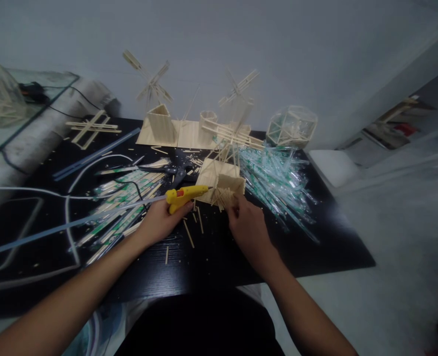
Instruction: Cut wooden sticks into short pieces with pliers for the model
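Note:
My left hand is wrapped round the handle of a yellow hot glue gun. The gun's nozzle points right, at the rim of a small open box made of wooden sticks. That box is on a square wooden base. My right hand has its fingers closed at the box's near right edge, gripping it there; the fingertips are partly hidden. Several short stick pieces lie at the front of the box, by my right thumb. A long translucent glue stick appears to run into the gun's back.
Packaged wooden sticks lie left and right on the black table. Black-handled pliers rest behind the gun. Stick windmill models and a faceted stick frame stand at the back. A white cable loops at left.

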`<state>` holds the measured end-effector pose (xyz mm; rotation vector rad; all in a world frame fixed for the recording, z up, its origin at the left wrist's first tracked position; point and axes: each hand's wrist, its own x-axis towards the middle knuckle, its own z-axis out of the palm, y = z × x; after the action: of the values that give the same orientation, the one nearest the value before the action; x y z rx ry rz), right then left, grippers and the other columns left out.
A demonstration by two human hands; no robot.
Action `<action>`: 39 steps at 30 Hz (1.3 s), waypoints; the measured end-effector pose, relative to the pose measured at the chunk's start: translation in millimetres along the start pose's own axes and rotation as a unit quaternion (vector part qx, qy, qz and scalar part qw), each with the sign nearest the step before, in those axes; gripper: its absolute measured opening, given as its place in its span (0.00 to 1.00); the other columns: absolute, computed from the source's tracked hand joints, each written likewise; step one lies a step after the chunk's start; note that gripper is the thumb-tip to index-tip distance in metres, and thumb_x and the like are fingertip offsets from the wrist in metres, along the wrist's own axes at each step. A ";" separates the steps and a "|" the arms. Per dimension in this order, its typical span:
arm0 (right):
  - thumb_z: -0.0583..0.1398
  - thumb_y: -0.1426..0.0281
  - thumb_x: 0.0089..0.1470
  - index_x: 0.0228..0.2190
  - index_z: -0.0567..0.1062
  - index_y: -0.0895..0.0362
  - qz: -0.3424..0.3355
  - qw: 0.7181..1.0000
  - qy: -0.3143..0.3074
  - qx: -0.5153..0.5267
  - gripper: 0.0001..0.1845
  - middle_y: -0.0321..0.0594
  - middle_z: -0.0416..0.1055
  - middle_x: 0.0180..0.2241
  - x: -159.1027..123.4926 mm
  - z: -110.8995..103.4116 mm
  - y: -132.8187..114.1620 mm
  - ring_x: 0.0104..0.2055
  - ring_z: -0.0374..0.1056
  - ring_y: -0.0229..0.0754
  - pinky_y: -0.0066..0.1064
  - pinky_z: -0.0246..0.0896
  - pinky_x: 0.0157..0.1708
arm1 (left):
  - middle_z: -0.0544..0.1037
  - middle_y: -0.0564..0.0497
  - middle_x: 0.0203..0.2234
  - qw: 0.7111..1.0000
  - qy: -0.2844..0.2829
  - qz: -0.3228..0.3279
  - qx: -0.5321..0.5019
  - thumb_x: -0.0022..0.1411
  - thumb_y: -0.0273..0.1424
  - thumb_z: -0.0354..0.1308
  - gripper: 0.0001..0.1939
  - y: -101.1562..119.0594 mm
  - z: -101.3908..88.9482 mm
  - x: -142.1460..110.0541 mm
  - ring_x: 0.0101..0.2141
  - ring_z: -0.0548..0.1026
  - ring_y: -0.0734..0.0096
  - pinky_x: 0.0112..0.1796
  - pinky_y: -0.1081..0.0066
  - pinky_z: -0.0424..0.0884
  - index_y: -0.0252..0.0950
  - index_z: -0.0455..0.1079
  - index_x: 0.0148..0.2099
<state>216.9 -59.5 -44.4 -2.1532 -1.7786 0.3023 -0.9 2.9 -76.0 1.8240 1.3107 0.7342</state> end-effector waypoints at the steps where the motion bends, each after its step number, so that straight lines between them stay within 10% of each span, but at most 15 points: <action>1: 0.57 0.75 0.62 0.47 0.74 0.62 0.004 1.000 0.004 0.008 0.12 0.49 0.79 0.37 0.1 0.4 0.4 0.39 0.75 0.50 0.36 0.63 0.40 | 0.75 0.54 0.22 1.000 0.002 0.000 0.001 0.60 0.47 0.59 0.19 0.3 -0.2 -0.1 0.28 0.75 0.65 0.29 0.70 0.69 0.36 0.77 0.38; 25: 0.61 0.70 0.63 0.34 0.75 0.56 -0.031 0.999 -0.002 -0.038 0.05 0.41 0.75 0.36 -6.6 4.7 12.5 0.36 0.72 0.43 0.31 0.57 0.32 | 0.71 0.55 0.17 1.000 0.001 -0.006 -0.017 0.59 0.47 0.59 0.18 -2.7 1.4 -0.1 0.25 0.73 0.66 0.25 0.72 0.66 0.36 0.76 0.33; 39: 0.66 0.69 0.56 0.42 0.74 0.56 0.024 0.998 -0.063 0.000 0.12 0.42 0.75 0.40 -41.4 -20.4 76.7 0.42 0.73 0.47 0.35 0.63 0.41 | 0.70 0.55 0.14 1.000 0.000 -0.013 -0.020 0.59 0.48 0.60 0.18 -2.3 3.2 -0.8 0.25 0.75 0.64 0.24 0.71 0.67 0.38 0.75 0.31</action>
<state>285.9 -115.1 -56.9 -2.2235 -1.7954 0.4578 0.3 1.7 -79.7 1.7717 1.3069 0.7413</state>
